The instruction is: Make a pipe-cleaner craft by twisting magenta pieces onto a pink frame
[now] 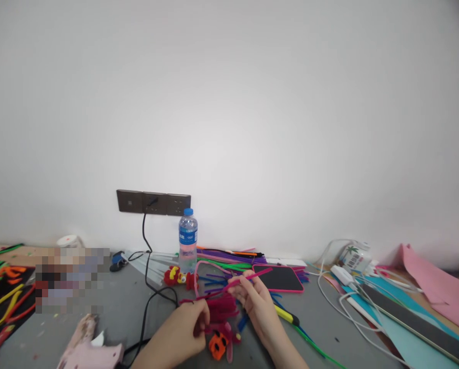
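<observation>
**Both hands on chenille stems, 6 o'clock of the table**

Grey table [329, 333] is carrying everything. Pink sheet [437, 287] is lying at 3 o'clock from my hands. Pink-cased phone [278, 278] is sitting face up at 1 o'clock. Pale pink glue gun [87, 351] is lying at 8 o'clock. Water bottle [187, 238] is standing upright at 11 o'clock, under the wall socket strip [153, 202].

Left hand [181, 333] is clenching the near end of the dark red chenille bundle [224, 307], which is sitting between both hands, low over the table. Right hand [258, 305] is pinching the pink chenille stem [263, 272] between thumb and fingertips. That stem is looping off toward 11 o'clock and curving back to the bundle. Orange piece [217, 344] is hanging at 6 o'clock of the bundle.

Handling, my read: the stem is featherweight and its fuzzy pile is giving plenty of friction, so it isn't slipping. The wire core is bending easily and holding the bend, so stray kinks are the risk. I'm judging the best hold is close to the working bend, not out at the free tip, which flops.
</observation>
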`<state>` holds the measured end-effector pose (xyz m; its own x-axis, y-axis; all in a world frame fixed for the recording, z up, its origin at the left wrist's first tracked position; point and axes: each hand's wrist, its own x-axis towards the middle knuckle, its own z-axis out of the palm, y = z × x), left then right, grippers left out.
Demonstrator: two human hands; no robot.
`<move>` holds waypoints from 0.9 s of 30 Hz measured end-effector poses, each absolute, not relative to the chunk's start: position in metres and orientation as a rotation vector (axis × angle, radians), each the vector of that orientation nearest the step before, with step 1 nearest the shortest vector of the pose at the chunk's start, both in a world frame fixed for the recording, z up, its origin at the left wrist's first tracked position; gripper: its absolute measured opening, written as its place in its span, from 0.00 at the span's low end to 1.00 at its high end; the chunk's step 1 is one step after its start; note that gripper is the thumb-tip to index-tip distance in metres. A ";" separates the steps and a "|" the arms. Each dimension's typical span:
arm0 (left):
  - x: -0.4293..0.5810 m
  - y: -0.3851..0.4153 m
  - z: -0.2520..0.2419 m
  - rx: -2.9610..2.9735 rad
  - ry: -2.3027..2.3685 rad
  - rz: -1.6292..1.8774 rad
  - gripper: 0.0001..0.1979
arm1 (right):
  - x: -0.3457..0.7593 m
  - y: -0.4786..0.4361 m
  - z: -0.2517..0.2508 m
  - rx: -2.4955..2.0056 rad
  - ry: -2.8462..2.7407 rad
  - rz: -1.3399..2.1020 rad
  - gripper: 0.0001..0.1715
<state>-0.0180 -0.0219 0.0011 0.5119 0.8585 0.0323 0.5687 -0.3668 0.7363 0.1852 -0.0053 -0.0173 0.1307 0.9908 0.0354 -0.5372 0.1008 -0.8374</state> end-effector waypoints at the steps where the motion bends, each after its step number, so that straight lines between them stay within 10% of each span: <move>1: -0.018 -0.020 0.005 1.999 1.108 0.574 0.14 | 0.185 -0.005 -0.017 -0.786 -0.721 1.294 0.23; 27: 0.000 -0.007 -0.004 1.315 0.815 1.201 0.12 | 0.167 -0.017 -0.014 -0.695 -1.087 1.281 0.20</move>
<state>-0.0004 -0.0071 -0.0043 0.2428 0.9528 0.1822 -0.1828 -0.1395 0.9732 0.1674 -0.0166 -0.0136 -0.0628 0.9676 0.2447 -0.3988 0.2004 -0.8949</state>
